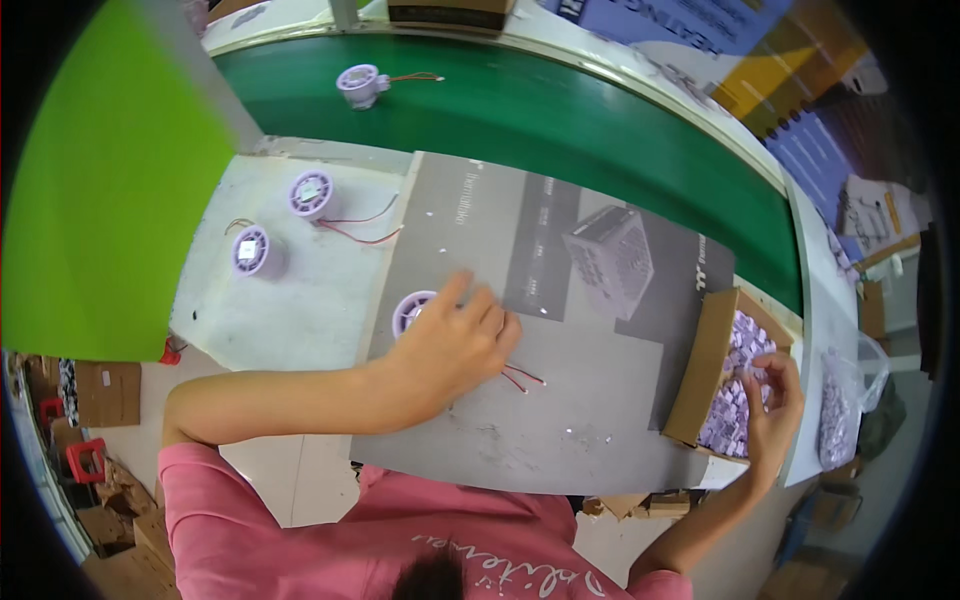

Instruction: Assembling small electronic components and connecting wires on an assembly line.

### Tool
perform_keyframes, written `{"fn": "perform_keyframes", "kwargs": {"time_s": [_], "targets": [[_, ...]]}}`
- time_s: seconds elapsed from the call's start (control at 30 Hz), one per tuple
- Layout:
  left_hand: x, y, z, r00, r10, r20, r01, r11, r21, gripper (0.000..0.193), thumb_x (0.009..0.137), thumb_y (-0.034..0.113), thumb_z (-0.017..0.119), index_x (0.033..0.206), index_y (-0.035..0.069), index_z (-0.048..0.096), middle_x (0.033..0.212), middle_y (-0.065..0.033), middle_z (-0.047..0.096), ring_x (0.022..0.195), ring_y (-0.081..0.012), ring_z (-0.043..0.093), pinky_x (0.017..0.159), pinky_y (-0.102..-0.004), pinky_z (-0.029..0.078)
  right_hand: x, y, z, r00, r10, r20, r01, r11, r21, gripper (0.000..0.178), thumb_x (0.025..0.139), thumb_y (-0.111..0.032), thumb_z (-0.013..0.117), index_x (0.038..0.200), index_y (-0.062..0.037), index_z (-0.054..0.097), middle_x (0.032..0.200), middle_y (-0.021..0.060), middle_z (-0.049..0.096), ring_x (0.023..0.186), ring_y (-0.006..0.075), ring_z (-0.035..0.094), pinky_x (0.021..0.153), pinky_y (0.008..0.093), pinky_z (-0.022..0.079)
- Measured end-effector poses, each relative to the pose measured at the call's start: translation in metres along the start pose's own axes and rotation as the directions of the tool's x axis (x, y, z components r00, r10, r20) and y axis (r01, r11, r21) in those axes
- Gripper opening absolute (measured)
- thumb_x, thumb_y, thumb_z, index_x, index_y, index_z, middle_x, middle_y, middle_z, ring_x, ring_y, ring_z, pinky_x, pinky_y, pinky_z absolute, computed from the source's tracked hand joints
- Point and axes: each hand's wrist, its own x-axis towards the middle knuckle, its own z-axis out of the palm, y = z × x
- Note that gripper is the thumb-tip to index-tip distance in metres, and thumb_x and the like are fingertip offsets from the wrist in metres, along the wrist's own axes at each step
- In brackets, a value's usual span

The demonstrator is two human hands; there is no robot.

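My left hand (455, 345) lies over a lilac round fan-like unit (405, 312) on the grey printed board (590, 385). Its fingers curl downward, and whatever they grip is hidden beneath them. Past the fingertips, thin red and dark wires (522, 380) stick out onto the board. At the right, my right hand (775, 405) reaches into an open cardboard box (695, 385) heaped with small lilac pieces (725, 420). Thumb and fingertips come together there on what looks like one small lilac piece (752, 374).
Two more lilac units (313, 196) (255, 252) stand on the pale worktop (300, 315) at the left. Another wired unit (360, 85) sits on the green belt (540, 120) behind. A green panel (100, 200) rises at the left, and a clear bag (838, 410) hangs right of the box.
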Motion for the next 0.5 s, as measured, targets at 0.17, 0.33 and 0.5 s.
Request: {"fn": "perform_keyframes", "kwargs": {"time_s": [0.17,0.33,0.5], "targets": [[0.025,-0.003,0.012,0.957,0.103,0.271,-0.013,0.949,-0.315,0.035,0.063,0.002,0.068,0.097,0.007,0.063,0.083,-0.0071,0.065,0.078,-0.0251,0.066,0.072,-0.0373,0.051,0.011,-0.070,0.068,0.974,-0.201,0.106,0.066,0.698,0.713,0.028,0.076,0.008,0.075,0.099,0.0019,0.059,0.103,0.0133,0.063,0.100,0.0188,0.063,0.083,0.0281,0.052],[0.056,-0.047,0.022,0.970,0.214,0.115,-0.036,0.593,-0.804,0.021,0.083,0.008,0.065,0.103,0.003,0.068,0.088,-0.0104,0.069,0.075,-0.0222,0.067,0.065,-0.0345,0.052,0.034,-0.082,0.122,0.926,-0.312,0.212,-0.069,0.411,0.909,0.037,0.076,0.014,0.071,0.111,0.0057,0.060,0.109,0.0149,0.064,0.102,0.0180,0.063,0.083,0.0286,0.055],[0.071,-0.051,0.028,0.970,0.086,0.226,0.228,-0.009,-0.974,0.015,0.088,0.015,0.066,0.093,0.001,0.068,0.072,-0.0057,0.065,0.065,-0.0122,0.061,0.060,-0.0266,0.048,0.044,-0.068,0.146,0.937,-0.257,0.235,-0.093,0.465,0.880,0.034,0.084,0.006,0.068,0.118,0.0058,0.062,0.106,0.0095,0.061,0.092,0.0123,0.059,0.079,0.0248,0.051]]}}
